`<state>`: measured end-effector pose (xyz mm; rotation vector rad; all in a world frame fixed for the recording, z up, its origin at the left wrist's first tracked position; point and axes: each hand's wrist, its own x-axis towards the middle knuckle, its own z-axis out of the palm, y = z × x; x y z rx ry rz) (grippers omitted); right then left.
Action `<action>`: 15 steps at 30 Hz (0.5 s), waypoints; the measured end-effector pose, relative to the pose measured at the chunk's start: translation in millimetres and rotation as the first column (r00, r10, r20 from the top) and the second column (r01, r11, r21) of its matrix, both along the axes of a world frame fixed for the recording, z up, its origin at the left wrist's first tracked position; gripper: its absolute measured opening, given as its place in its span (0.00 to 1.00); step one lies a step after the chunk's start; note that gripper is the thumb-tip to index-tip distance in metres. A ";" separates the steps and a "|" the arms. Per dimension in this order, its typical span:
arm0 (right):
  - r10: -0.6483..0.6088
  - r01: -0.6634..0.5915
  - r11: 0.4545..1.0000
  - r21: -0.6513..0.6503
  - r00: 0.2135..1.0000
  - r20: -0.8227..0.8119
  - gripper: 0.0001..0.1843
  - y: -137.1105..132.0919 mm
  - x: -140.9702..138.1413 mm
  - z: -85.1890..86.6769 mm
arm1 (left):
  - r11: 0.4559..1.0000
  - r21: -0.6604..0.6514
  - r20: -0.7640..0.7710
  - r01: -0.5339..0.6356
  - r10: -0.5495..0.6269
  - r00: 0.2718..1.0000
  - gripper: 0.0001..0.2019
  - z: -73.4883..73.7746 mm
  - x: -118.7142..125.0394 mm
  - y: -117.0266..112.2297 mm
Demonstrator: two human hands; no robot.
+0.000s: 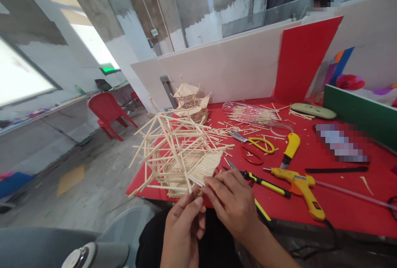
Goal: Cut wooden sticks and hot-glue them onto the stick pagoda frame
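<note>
A pavilion model of thin wooden sticks (170, 135) stands at the table's near left edge, its roof frame mostly open. Close-laid sticks form a slatted roof panel (205, 168) on its right side. My left hand (187, 218) pinches the frame's lower front corner between thumb and fingers. Beside it, my right hand (233, 197) is closed, its thumb and fingertips pinched on a wooden stick (201, 184) at the panel's lower edge; the fingers hide most of that stick.
Right of the model lie scissors (252, 142), yellow-black pliers (266, 184), a yellow utility knife (290, 149) and a yellow glue gun (297, 183). Behind are loose sticks (223, 133), a plastic bag of sticks (251, 113) and a smaller stick pavilion (189, 100). A thermos (102, 254) is lower left.
</note>
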<state>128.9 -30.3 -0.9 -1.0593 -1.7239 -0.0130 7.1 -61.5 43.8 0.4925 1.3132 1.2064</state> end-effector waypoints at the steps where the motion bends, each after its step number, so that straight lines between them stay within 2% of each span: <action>1: -0.002 0.002 1.000 0.001 1.000 0.000 0.11 0.0 0.0 -0.1 | 1.000 -0.001 0.002 0.000 0.000 1.000 0.21 -0.1 0.1 0.3; 15: 0.005 -0.005 1.000 0.000 1.000 -0.002 0.11 0.3 -0.1 -1.8 | 1.000 0.018 -0.007 0.007 -0.007 1.000 0.21 2.0 1.2 -1.0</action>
